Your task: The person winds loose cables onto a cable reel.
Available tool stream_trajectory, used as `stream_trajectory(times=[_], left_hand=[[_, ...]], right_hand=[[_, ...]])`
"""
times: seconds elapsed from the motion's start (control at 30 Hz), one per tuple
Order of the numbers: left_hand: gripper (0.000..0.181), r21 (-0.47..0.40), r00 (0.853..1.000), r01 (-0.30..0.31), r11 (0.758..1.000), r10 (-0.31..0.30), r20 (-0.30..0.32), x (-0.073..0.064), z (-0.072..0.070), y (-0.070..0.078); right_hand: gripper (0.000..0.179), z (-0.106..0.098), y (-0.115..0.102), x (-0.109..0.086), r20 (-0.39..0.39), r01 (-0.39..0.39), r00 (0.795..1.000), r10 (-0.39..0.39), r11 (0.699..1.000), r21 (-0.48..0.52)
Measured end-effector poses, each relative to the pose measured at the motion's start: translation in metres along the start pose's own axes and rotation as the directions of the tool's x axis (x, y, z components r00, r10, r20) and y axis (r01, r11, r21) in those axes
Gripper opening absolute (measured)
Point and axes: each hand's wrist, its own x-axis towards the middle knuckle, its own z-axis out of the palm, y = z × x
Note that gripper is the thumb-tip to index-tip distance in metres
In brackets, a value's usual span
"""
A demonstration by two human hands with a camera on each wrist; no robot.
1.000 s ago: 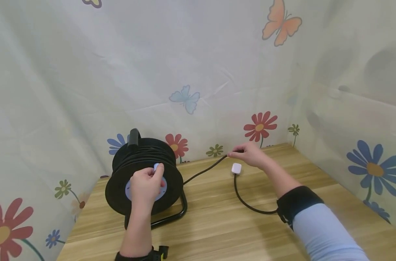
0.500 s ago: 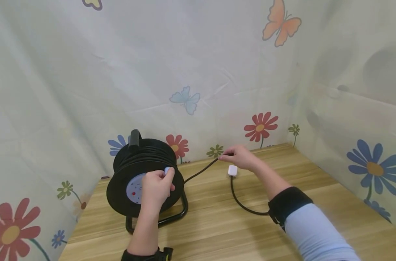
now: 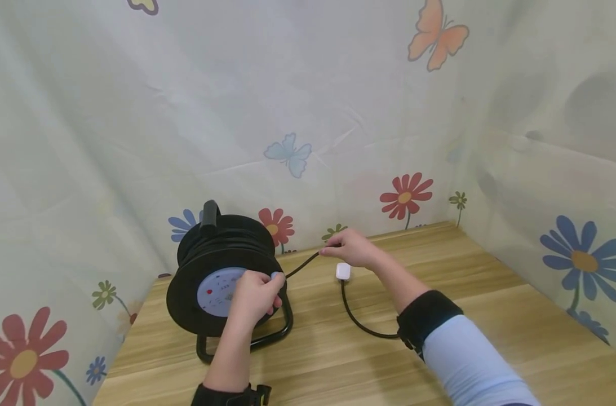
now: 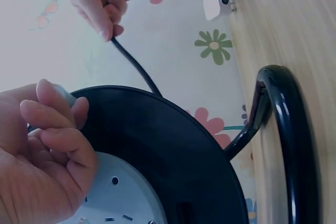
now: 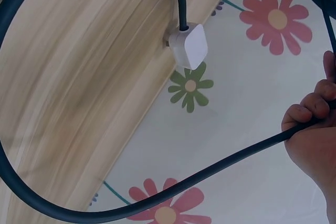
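A black cable reel (image 3: 186, 299) with a pale blue socket face (image 3: 216, 293) stands on its tube frame at the left of the table. My left hand (image 3: 256, 296) grips the small light-blue crank knob (image 3: 275, 276) near the right rim of the drum; in the left wrist view the fingers curl round this knob (image 4: 65, 95). To the right of the reel, my right hand (image 3: 353, 248) holds the black cable (image 3: 302, 264) that runs from the drum. The cable's free end loops back to a white plug (image 3: 343, 271), seen larger in the right wrist view.
The wooden table (image 3: 338, 361) meets a pale curtain (image 3: 236, 113) printed with flowers and butterflies at the back and sides. A black carry handle (image 3: 209, 217) tops the reel, and its bent tube foot (image 3: 274, 338) reaches out on the right.
My left hand has swung the knob rightward and down as the drum turned. My right hand has moved left toward the reel with the cable, and the plug has shifted left too.
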Motion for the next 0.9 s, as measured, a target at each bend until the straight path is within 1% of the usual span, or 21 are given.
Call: stream_trajectory(times=[0.1,0.17,0.23,0.33,0.47,0.57,0.63,0.77,0.9], left_hand=[[0.046,0.018,0.999,0.0,1.0,-0.001,0.053,0.002,0.002,-0.005],[0.045,0.034,0.996,0.01,0.999,-0.013,0.086,0.002,0.004,-0.008],[0.045,0.063,0.993,0.021,0.998,-0.028,0.112,0.002,0.005,-0.01],[0.044,0.14,0.989,0.024,0.99,-0.044,0.142,0.001,0.006,-0.012],[0.041,0.236,0.986,0.019,0.972,-0.058,0.159,0.001,0.008,-0.015],[0.038,0.28,0.982,0.016,0.96,-0.067,0.174,0.0,0.008,-0.02],[0.038,0.314,0.981,-0.001,0.949,-0.06,0.185,-0.002,0.008,-0.024],[0.037,0.358,0.978,-0.021,0.934,-0.055,0.201,-0.006,0.008,-0.03],[0.035,0.391,0.976,-0.02,0.92,-0.066,0.206,-0.009,0.008,-0.035]], right_hand=[[0.016,0.007,-0.003,0.004,0.018,0.018,1.0,-0.018,1.0,-0.013],[0.015,0.012,-0.005,0.006,0.032,0.03,0.999,-0.029,0.999,-0.023],[0.014,0.017,-0.008,0.008,0.045,0.041,0.998,-0.04,0.999,-0.024],[0.014,0.025,-0.012,0.012,0.063,0.06,0.996,-0.058,0.998,-0.029],[0.015,0.035,-0.016,0.019,0.088,0.081,0.993,-0.077,0.996,-0.039],[0.014,0.042,-0.018,0.022,0.099,0.094,0.991,-0.09,0.995,-0.039],[0.013,0.046,-0.019,0.024,0.101,0.11,0.989,-0.105,0.993,-0.044],[0.013,0.054,-0.02,0.027,0.1,0.165,0.982,-0.157,0.983,-0.079],[0.013,0.06,-0.02,0.03,0.122,0.171,0.98,-0.157,0.979,-0.114]])
